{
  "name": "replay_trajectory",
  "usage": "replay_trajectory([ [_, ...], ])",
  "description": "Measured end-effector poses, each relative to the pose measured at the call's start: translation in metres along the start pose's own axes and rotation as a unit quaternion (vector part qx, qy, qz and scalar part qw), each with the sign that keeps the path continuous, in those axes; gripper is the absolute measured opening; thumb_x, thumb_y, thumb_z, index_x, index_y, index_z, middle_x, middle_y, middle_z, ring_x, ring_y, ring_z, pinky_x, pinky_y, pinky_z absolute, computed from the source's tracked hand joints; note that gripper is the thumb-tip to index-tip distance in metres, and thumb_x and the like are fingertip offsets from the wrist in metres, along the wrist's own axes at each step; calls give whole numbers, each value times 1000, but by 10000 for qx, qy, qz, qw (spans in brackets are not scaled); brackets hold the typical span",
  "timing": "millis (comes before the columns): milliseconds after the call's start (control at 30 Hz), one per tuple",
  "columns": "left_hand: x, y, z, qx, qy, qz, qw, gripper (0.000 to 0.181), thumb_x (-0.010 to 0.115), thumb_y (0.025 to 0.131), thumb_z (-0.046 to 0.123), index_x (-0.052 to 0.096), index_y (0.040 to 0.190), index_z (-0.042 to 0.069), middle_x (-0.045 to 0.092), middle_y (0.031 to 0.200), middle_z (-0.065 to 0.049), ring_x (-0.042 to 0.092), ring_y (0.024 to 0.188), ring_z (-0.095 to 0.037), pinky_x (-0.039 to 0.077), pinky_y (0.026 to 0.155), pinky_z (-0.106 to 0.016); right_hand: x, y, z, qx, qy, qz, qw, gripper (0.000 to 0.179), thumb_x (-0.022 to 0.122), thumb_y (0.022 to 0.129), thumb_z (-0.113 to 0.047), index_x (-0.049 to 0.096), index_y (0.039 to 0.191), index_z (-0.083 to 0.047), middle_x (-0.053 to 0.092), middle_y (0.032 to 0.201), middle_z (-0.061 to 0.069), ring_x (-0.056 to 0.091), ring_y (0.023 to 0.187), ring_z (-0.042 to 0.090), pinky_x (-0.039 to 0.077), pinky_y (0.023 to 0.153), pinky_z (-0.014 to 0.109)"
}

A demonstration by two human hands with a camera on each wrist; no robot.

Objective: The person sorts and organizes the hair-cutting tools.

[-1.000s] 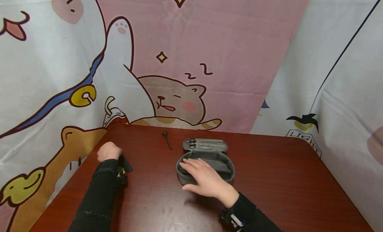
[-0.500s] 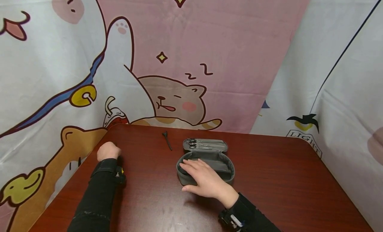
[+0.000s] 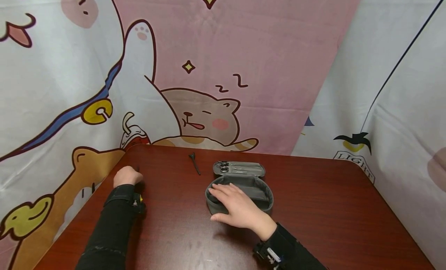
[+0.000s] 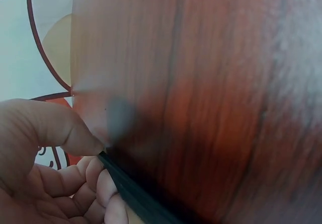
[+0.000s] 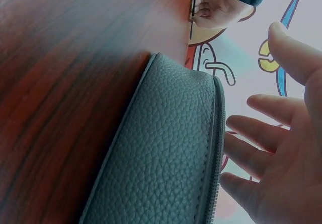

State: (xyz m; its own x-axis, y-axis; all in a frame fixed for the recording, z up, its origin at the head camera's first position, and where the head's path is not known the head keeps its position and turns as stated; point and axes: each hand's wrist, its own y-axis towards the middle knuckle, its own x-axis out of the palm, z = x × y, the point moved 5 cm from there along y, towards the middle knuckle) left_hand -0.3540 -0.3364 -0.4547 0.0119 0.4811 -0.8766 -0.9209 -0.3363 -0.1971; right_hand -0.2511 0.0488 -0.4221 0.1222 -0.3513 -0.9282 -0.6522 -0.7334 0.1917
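My left hand [image 3: 127, 176] is at the table's left side, its back up. In the left wrist view, thumb and curled fingers pinch the end of a thin, flat dark object [image 4: 132, 190], seen nearly edge-on; I cannot tell its kind. An open grey zippered case [image 3: 208, 202] with a pebbled leather-like surface stands mid-table. Over its near left part my right hand [image 3: 240, 211] spreads its fingers, palm down. The right wrist view shows these fingers straight, at the zipper edge [image 5: 219, 133]. Small scissors [image 3: 224, 166] and slim tools sit in the lid's pocket.
On the reddish-brown wooden table [image 3: 331, 208], a small dark slim tool [image 3: 194, 164] with a wider far end lies left of the case. A cartoon-printed cloth [image 3: 271, 68] hangs right behind the table's back edge.
The flat dark object jutted out right of my left hand a second ago; now it is mostly hidden by the hand. My right hand and the case stay nearly still.
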Motion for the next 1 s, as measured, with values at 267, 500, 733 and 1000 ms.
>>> replay_trajectory([
  [267, -7, -3, 2, 318, 8, -132, 9994, 38, 64, 80, 19, 63, 96, -16, 59, 95, -29, 54, 84, -39, 49, 74, -48, -2, 1, 1, 44, -3, -23, 10000, 72, 68, 92, -46, 44, 149, -10, 42, 152, 11, 37, 141, 25, 22, 116, 50],
  [500, -11, -4, 9, 611, 1, 106, 9981, 25, 60, 78, 12, 65, 83, -11, 58, 81, -21, 52, 75, -36, 46, 66, -44, -7, 6, -3, 55, -40, 203, 9998, 74, 69, 91, -47, 44, 149, -9, 43, 151, 12, 38, 140, 25, 24, 115, 49],
  [733, -16, -9, 31, 1029, -147, 402, 9938, 15, 56, 77, 7, 56, 63, 1, 47, 67, -9, 47, 64, -29, 39, 56, -34, -9, 14, -8, 282, -26, 498, 9984, 77, 69, 90, -48, 43, 150, -8, 42, 152, 11, 39, 139, 27, 27, 115, 45],
  [1000, -17, -22, 50, 1392, -734, 598, 9857, 31, 52, 77, 1, 42, 50, 14, 30, 55, 4, 28, 51, -15, 23, 49, -27, -9, 18, -11, 446, 172, 773, 9959, 77, 70, 90, -47, 42, 150, -8, 44, 151, 11, 42, 137, 28, 34, 111, 46],
])
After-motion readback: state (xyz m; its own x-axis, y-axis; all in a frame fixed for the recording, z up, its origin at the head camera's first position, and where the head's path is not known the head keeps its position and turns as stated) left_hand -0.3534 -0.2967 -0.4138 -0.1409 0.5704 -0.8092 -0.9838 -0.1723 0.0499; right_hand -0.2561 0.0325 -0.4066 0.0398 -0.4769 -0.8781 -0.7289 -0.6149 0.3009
